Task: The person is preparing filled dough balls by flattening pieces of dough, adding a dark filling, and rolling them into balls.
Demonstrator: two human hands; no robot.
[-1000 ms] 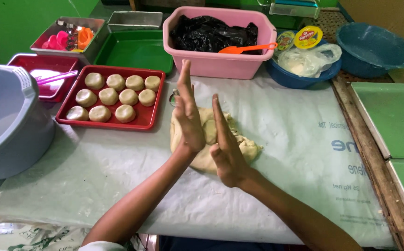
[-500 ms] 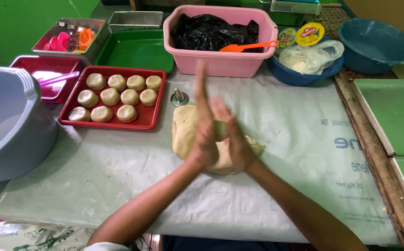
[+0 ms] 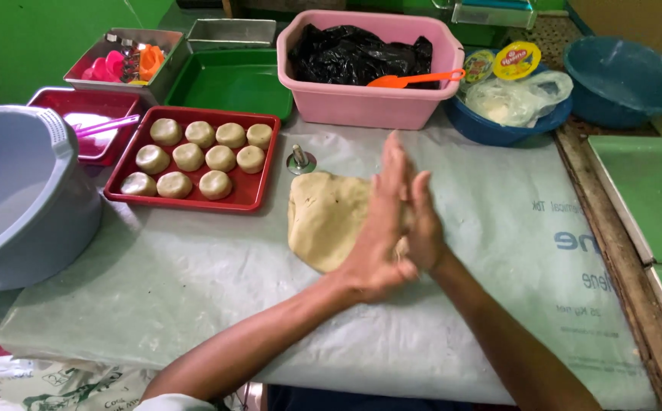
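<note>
I see 2 bare hands pressed palm to palm above a desk covered with pale plastic sheet [image 3: 194,281]. The left hand [image 3: 376,228] lies in front, its fingers [image 3: 392,164] straight, held together and pointing away from me. The right hand [image 3: 426,224] is pressed against it from behind, fingers also straight and close together. I cannot tell whether anything sits between the palms.

Just under and beyond the hands, a flattened slab of beige dough [image 3: 323,217] lies on the sheet near the desk's middle. The hands cover its right edge. A small metal cutter [image 3: 300,160] stands just beside the dough's far edge.

To the left of the dough, a red tray [image 3: 258,198] holds 9 round dough pieces [image 3: 194,156] in rows. Further left, a large grey tub [image 3: 26,198] sits at the desk's edge. Behind the red tray are a second red tray [image 3: 57,103] with a pink utensil, a metal tin [image 3: 121,38] of colourful moulds, and a green tray [image 3: 228,80].

Behind the dough stands a pink basin [image 3: 369,106] lined with a black bag [image 3: 354,53], with an orange scoop [image 3: 414,78] resting across it. To its right, a blue bowl [image 3: 498,129] holds a clear bag, and a teal bowl [image 3: 624,72] stands well apart at the far right. Green trays [image 3: 643,190] line the right edge.
</note>
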